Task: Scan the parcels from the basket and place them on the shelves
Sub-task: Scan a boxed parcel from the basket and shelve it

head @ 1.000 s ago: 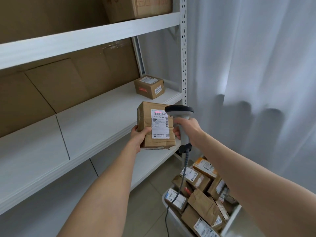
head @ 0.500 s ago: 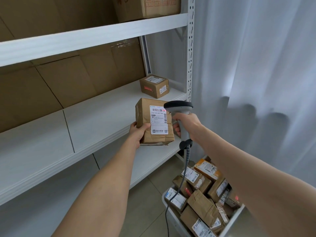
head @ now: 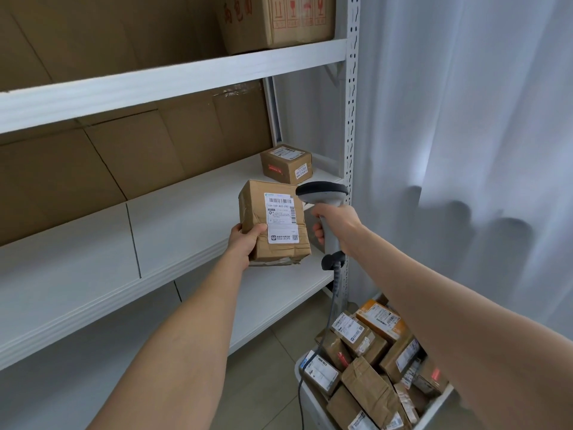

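Note:
My left hand (head: 245,242) grips a brown paper-wrapped parcel (head: 274,225) by its lower left side, white barcode label facing me, held in front of the middle shelf (head: 173,225). To its right my right hand (head: 336,223) grips a grey handheld scanner (head: 324,197) by the handle, with the scanner head just right of the label's top. A white basket (head: 313,395) at the lower right holds several labelled parcels (head: 369,386).
A small parcel (head: 286,162) sits at the far right end of the middle shelf. A large carton (head: 276,20) stands on the upper shelf. The white shelf post (head: 350,119) and a grey curtain (head: 465,119) are to the right. The scanner cable (head: 328,311) hangs toward the basket.
The red scan light seen on the label's top a second ago is gone. The parcel and scanner sit slightly higher and nearer the middle shelf as my view shifted.

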A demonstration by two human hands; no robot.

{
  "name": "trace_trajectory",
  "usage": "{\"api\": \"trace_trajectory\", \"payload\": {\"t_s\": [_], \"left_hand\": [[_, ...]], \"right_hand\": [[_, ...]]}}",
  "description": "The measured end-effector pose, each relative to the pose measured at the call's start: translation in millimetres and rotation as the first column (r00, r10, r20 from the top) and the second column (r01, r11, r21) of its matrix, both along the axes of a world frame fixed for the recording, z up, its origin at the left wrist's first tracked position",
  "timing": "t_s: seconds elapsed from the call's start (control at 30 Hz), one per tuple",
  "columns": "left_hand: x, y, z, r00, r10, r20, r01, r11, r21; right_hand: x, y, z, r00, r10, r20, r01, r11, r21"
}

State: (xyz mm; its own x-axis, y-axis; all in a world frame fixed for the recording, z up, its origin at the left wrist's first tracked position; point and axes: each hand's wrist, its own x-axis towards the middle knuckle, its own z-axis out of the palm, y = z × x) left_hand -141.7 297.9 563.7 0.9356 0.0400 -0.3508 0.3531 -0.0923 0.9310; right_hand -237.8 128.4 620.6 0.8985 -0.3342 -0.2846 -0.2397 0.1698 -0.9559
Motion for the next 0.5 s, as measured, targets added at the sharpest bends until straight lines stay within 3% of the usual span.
{"api": "trace_trajectory", "payload": {"t_s": [0.3, 0.5], "left_hand": [[36, 9, 19, 0.994, 0.075, -0.074, -0.078, 0.996, -0.042], [106, 7, 39, 0.979, 0.137, -0.149, -0.155, 0.980, -0.122]], "right_hand": [[48, -3, 5, 0.999, -0.034, 0.022, 0.032, 0.997, 0.072], [121, -6, 7, 0.995, -0.079, 0.057, 0.070, 0.988, 0.138]]}}
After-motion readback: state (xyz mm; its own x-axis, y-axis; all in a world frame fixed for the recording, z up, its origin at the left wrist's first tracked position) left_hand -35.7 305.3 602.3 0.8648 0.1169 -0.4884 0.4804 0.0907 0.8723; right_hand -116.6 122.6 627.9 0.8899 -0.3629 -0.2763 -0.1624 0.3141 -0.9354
